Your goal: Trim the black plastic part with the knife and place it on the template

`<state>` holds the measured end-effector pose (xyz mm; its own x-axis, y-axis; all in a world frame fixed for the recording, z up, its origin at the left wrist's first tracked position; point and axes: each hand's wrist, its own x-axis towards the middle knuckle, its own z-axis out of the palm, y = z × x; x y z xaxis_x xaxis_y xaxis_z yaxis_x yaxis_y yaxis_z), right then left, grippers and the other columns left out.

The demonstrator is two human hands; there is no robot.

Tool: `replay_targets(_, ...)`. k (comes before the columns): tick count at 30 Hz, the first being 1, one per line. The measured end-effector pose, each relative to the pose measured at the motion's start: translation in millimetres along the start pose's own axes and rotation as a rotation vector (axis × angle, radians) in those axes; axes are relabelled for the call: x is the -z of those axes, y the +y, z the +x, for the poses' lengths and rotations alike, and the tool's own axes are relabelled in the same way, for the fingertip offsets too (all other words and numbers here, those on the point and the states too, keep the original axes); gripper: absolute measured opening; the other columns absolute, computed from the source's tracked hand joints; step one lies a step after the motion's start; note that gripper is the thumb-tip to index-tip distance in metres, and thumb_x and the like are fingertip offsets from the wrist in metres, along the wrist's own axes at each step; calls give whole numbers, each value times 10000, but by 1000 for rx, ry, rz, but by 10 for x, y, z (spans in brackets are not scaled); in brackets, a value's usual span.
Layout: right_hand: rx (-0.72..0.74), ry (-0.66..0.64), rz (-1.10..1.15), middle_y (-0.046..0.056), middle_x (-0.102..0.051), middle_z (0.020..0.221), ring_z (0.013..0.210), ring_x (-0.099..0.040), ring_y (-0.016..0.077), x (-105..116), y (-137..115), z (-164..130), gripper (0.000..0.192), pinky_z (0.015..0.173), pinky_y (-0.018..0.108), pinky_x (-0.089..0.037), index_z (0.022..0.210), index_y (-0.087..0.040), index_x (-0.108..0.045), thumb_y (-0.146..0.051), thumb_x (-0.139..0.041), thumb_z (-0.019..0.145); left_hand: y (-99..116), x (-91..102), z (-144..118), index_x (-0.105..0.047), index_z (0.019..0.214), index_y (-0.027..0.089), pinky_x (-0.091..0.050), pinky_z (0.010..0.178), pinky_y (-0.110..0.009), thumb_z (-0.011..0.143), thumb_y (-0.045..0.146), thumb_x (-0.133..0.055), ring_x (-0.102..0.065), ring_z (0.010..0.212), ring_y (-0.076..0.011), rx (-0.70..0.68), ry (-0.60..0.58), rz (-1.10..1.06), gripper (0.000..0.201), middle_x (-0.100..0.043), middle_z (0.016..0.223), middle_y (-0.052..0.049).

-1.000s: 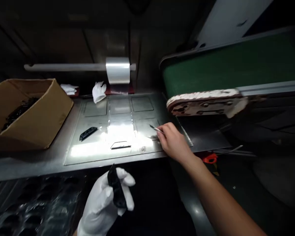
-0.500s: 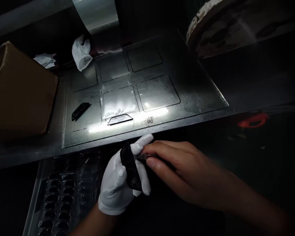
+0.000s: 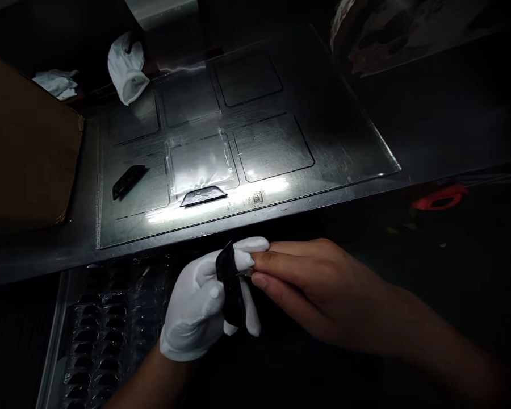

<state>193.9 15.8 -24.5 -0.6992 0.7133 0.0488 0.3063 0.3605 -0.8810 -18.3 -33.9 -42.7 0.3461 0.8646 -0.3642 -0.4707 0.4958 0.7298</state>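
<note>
My left hand, in a white glove, grips a small glossy black plastic piece between thumb and fingers, just below the table's front edge. My bare right hand pinches a thin, pointed metal tool whose tip meets the piece's right edge. Most of that tool is hidden in the fingers, so its kind is unclear. Two similar pieces lie on the table mat: a dark one at the left and one catching the light near the front.
A clear mat with rectangular outlines covers the metal table. Around it are a cardboard box, an empty white glove and a crumpled white cloth. Below left sits a clear tray of black pieces. An orange-red handle shows at right.
The view has shifted slightly. The black piece has turned a little in my left hand, and my right fingertips are now closer to the gloved fingers. Both hands keep their hold.
</note>
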Motion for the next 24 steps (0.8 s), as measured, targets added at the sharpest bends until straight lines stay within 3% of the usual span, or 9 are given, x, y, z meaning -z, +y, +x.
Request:
replay_targets(2,2,-10,-18,4,-690,877,739,-627,142,15,6,-14,219,650,282,-476,1038,-219,-711,-245,-501,1093,-2,7,-1,-748,1247,172,-335,395,-212,912,492,-751,-544,433,-71,-6,-2,-12,464,-759,1020,-120)
replay_targets(6,15,-13,-32,-1,-663,839,698,-594,134,18,17,-37,215,612,281,-444,1008,-223,-707,-238,-508,1088,-37,32,-16,-726,1264,140,-385,425,-196,945,456,-719,-514,398,-79,10,-15,-23,449,-667,657,-23)
replay_targets(8,17,-17,-26,-3,-650,829,693,-583,129,15,22,-43,219,614,278,-434,994,-217,-697,-233,-502,1091,-57,32,-20,-709,1287,128,-411,444,-189,959,456,-702,-506,394,-78,-4,-22,-23,464,-617,577,5)
replay_targets(13,19,-39,43,8,-650,857,730,-586,121,-1,19,-72,227,647,270,-430,1026,-174,-710,-236,-503,1094,-82,8,9,-722,1252,150,-377,412,-180,957,444,-689,-535,416,-84,-29,-77,-89,418,-647,641,-21)
replay_targets(16,-8,-87,74,-9,-676,913,762,-615,105,-27,-2,-102,215,675,250,-439,1182,-211,-703,-236,-507,1096,-73,26,24,-707,1311,162,-371,421,-153,996,437,-639,-546,434,-77,-16,-62,-113,423,-647,623,-30)
replay_targets(17,-12,-97,81,-16,-687,936,776,-627,100,-37,-10,-110,227,688,244,-444,1233,-228,-691,-234,-511,1095,-67,36,25,-704,1322,167,-375,421,-143,1006,427,-628,-558,446,-70,-23,-60,-117,416,-682,682,-48)
replay_targets(19,-11,-86,108,-19,-706,973,809,-646,95,-58,-22,-119,242,720,233,-460,1273,-231,-679,-230,-518,1093,-50,52,22,-720,1296,184,-392,413,-131,1007,406,-632,-615,500,-63,-48,-62,-124,375,-753,1006,-119)
replay_targets(21,-2,-59,157,-10,-722,1000,850,-664,95,-75,-29,-120,227,757,221,-480,1243,-203,-694,-230,-525,1094,-39,55,16,-741,1249,200,-403,403,-123,996,392,-649,-673,570,-67,-71,-73,-135,331,-652,1367,-160)
replay_targets(24,2,-5,218,-7,-749,1058,923,-688,88,-87,-38,-121,224,832,194,-502,1239,-184,-705,-209,-542,1087,-43,35,14,-737,1253,205,-400,407,-120,986,417,-662,-669,571,-49,-68,-91,-147,349,-567,1486,-169)
